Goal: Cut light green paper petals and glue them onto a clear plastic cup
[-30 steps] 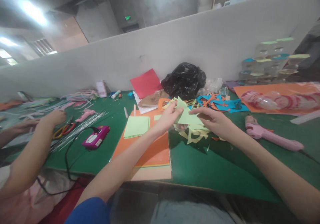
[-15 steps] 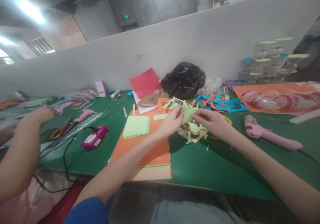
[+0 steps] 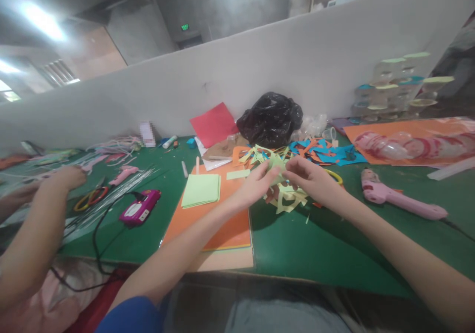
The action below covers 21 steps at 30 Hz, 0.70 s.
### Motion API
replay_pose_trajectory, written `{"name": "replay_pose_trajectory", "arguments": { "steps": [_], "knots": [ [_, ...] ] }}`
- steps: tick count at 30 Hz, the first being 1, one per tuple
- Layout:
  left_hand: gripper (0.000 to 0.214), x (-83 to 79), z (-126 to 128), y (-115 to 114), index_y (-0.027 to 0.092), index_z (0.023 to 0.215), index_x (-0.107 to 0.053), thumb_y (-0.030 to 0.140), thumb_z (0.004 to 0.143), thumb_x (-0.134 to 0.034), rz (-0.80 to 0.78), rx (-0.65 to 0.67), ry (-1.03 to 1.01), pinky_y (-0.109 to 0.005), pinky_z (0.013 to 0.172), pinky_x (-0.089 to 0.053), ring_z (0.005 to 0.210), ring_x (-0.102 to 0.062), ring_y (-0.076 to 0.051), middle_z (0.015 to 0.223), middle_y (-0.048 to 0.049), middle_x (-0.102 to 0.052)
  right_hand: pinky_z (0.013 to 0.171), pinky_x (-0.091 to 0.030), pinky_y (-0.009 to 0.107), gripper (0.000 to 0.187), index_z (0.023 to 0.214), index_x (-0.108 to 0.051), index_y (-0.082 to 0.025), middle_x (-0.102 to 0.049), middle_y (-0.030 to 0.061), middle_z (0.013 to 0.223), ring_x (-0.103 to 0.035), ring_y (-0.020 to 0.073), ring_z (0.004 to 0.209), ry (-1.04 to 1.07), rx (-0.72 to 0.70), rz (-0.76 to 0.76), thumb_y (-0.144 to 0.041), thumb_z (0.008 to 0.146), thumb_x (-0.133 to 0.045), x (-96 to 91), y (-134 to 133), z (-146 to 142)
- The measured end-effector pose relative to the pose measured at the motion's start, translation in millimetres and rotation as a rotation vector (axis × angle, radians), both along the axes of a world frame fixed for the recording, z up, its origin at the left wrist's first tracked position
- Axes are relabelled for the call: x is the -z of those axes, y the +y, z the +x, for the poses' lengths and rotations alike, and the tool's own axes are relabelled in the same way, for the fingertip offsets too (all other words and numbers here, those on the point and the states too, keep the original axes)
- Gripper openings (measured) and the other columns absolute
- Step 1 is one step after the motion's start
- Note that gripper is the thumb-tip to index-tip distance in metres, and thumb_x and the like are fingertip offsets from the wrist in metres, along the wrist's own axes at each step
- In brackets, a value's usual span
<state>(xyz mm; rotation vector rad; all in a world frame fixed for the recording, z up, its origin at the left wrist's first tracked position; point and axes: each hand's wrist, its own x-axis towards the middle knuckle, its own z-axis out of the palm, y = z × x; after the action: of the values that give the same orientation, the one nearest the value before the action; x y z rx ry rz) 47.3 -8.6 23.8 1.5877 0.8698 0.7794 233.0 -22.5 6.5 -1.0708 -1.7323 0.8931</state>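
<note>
Between my two hands is a piece of light green paper [image 3: 275, 168], held above the table. My left hand [image 3: 257, 182] is closed on its left side. The fingers of my right hand [image 3: 305, 175] pinch its right side. Below them lies a heap of pale green paper scraps [image 3: 290, 199]. The yellow handle of a tool [image 3: 335, 176] shows just behind my right hand. To the left, a stack of light green paper squares [image 3: 201, 190] rests on orange sheets [image 3: 226, 229].
A pink glue gun [image 3: 404, 199] lies at right, near plastic cups on orange paper [image 3: 411, 125]. A black plastic bag [image 3: 270, 119] and red paper [image 3: 214, 124] are behind. At left are a magenta power box [image 3: 140, 208], scissors [image 3: 91, 198] and another person's hand [image 3: 70, 177].
The green paper's pointed edges stood up between my hands before; now it looks folded down and more covered by my fingers. My hands stay in nearly the same place.
</note>
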Motion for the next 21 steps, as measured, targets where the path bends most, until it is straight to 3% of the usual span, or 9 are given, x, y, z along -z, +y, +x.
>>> {"name": "replay_pose_trajectory", "arguments": {
  "steps": [2,6,15,21],
  "knots": [
    [0.042,1.0,-0.5,0.8,0.021,0.099,-0.046,0.060,0.090,-0.059,0.018,-0.004,0.028,-0.019,0.040,-0.039,0.048,-0.054,-0.006,0.081,0.0014,-0.058,0.058,-0.039,0.027,0.037,0.086,-0.051,-0.022,-0.053,-0.0036,0.070,-0.047,0.0124,0.061,-0.014,0.007,0.000,-0.057,0.090,-0.061,-1.7,-0.4,-0.5],
    [0.039,2.8,-0.4,2.2,0.021,0.099,-0.044,0.057,0.092,-0.058,0.034,0.018,0.007,-0.017,0.040,-0.032,0.045,-0.047,-0.003,0.081,0.0026,-0.057,0.055,-0.035,0.026,0.040,0.083,-0.049,-0.022,-0.049,-0.0044,0.069,-0.043,0.0113,0.059,-0.031,0.024,-0.003,-0.059,0.088,-0.061,-4.4,-0.9,-1.8],
    [0.031,5.1,-0.9,1.1,0.021,0.097,-0.046,0.051,0.096,-0.055,0.025,0.018,0.062,-0.019,0.049,-0.035,0.052,-0.045,-0.005,0.071,0.0063,-0.045,0.055,-0.033,0.026,0.039,0.082,-0.051,-0.022,-0.045,-0.0046,0.067,-0.039,0.0115,0.059,-0.056,0.085,0.003,-0.059,0.087,-0.059,-6.4,-2.5,-2.3],
    [0.029,2.6,0.6,-2.5,0.020,0.099,-0.050,0.049,0.099,-0.048,0.020,0.126,0.090,-0.020,0.050,-0.035,0.053,-0.043,-0.005,0.078,0.0016,-0.055,0.055,-0.035,0.026,0.037,0.088,-0.058,-0.021,-0.053,-0.0017,0.072,-0.043,0.0123,0.062,0.007,0.068,0.021,-0.058,0.086,-0.059,-7.1,-1.0,-2.9]
  ]
}}
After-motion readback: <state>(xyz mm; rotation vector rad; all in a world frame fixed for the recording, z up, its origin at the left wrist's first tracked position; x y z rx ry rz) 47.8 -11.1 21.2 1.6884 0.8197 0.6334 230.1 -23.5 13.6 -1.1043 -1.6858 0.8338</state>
